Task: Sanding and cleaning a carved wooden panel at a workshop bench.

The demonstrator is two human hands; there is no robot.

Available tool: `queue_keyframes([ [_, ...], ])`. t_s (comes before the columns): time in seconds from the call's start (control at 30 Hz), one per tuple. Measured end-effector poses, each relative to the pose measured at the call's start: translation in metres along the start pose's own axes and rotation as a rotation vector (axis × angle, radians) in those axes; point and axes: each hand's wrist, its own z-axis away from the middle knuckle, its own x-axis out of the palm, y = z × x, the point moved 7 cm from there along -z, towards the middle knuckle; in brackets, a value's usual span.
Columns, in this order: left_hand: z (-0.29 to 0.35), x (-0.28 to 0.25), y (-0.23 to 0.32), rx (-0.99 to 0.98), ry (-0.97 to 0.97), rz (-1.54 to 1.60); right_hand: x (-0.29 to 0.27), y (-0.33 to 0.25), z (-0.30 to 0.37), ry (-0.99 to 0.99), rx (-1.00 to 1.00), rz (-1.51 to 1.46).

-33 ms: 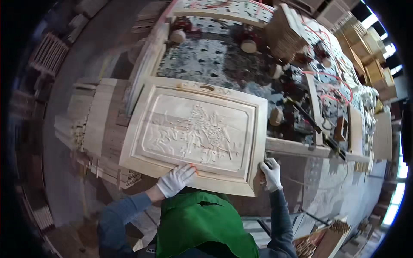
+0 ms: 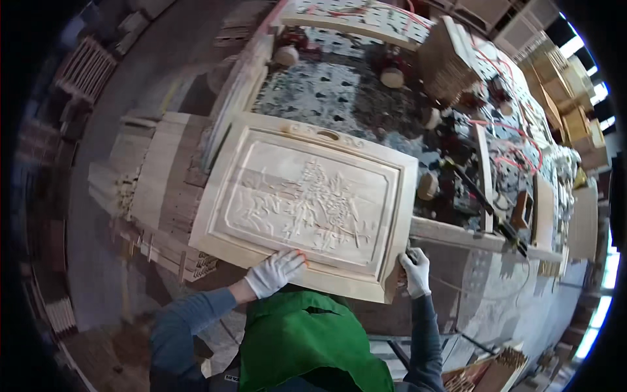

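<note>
Wooden panel (image 2: 304, 206) meets hands (image 2: 276, 273) at near and right edges.

carved panel (image 2: 302, 204): 1 | hands (image 2: 277, 271): 2 | green apron (image 2: 307, 349): 1 | round blocks (image 2: 392, 78): at least 4, background blurry

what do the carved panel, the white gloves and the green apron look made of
Carved panel: probably wood, apparently unvarnished, judging by its pale tan colour and relief carving.
White gloves: likely knitted or woven fabric, matte, closely following the fingers; exact fibre unclear.
Green apron: likely cloth, dull-finished, with soft folds; a coating can't be ruled out.
</note>
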Motion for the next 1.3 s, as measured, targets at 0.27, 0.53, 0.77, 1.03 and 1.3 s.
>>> queue_keyframes([
  [0.27,0.007,0.038,-0.013,-0.014,0.094,-0.126,0.006,0.029,-0.034,0.050,-0.066,0.075],
  [0.53,0.004,0.038,-0.016,-0.073,0.099,-0.305,0.036,-0.079,-0.033,-0.037,-0.461,0.593],
  [0.77,-0.010,-0.012,-0.084,-0.210,-0.054,0.296,0.234,-0.227,-0.063,-0.410,-0.574,0.102],
  [1.03,-0.023,-0.073,-0.266,-0.797,0.291,0.282,0.541,-0.318,-0.139,-0.250,-1.056,0.527],
  [1.3,-0.022,-0.058,-0.268,-0.786,0.300,0.317,0.634,-0.310,-0.180,-0.155,-1.258,1.017],
])
